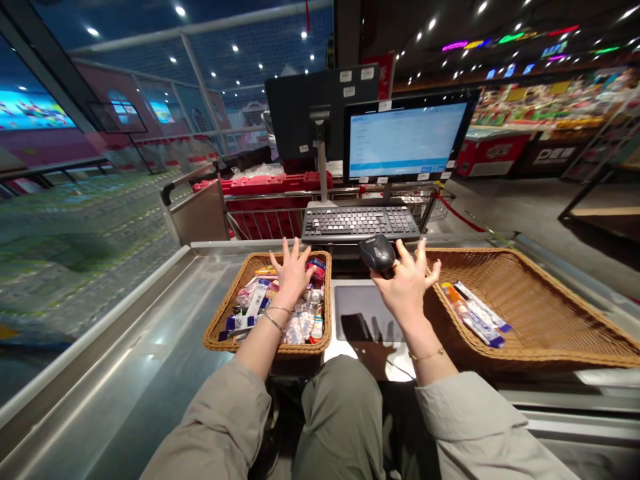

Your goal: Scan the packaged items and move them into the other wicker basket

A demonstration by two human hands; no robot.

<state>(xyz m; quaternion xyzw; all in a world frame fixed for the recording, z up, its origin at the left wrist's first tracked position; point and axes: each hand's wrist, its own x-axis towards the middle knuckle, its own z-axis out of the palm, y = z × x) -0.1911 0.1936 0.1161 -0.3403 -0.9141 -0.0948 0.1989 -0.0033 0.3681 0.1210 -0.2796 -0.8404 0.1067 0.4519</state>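
While left hand (293, 275) and right hand (407, 287) hover, a scanner (380, 255) sits between baskets (267, 349).

Round spotlights dot the dark ceiling (450, 17) above a wire-mesh fence (240, 60); a pink wall (50, 148) with glowing screens stands left, while red-fronted store counters (493, 155) line the grey floor (505, 207) right, under neon signs (510, 39)
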